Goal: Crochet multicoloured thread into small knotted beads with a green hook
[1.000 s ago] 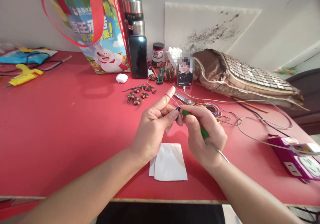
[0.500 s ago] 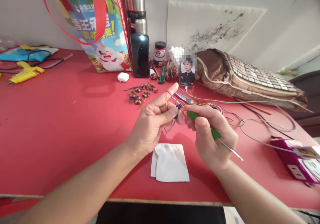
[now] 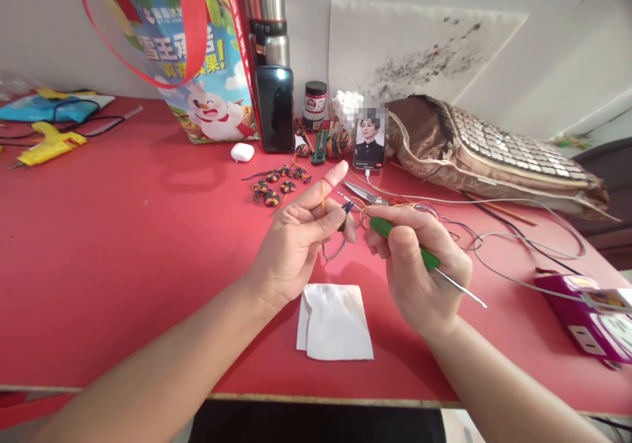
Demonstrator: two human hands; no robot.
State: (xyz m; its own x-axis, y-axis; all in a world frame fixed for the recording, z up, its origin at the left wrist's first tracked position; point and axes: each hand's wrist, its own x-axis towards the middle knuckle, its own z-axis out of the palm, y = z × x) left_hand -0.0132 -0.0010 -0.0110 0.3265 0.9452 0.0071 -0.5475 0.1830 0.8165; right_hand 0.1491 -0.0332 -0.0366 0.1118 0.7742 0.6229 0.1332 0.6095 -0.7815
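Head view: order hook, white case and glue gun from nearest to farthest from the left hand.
1. Hook: in the right hand, just right of the left hand.
2. White case: beyond, to the left.
3. Glue gun: far left.

We see the scene in bright, diffuse light that looks to fall from overhead. At eleven o'clock a white glare spot sits at the top of the black phone [image 3: 274, 108], and pale highlights streak the steel flask [image 3: 267, 5]. A soft-edged shadow spreads over the red tabletop [image 3: 123, 245] at nine o'clock. Towards four o'clock we catch a thin glint along the shank of the green-handled tool [image 3: 429, 259]. Pixelated blocks cover a patch at one o'clock; wide-angle stretching softens the purple box [image 3: 557, 301] between three and four, and the two o'clock corner darkens.
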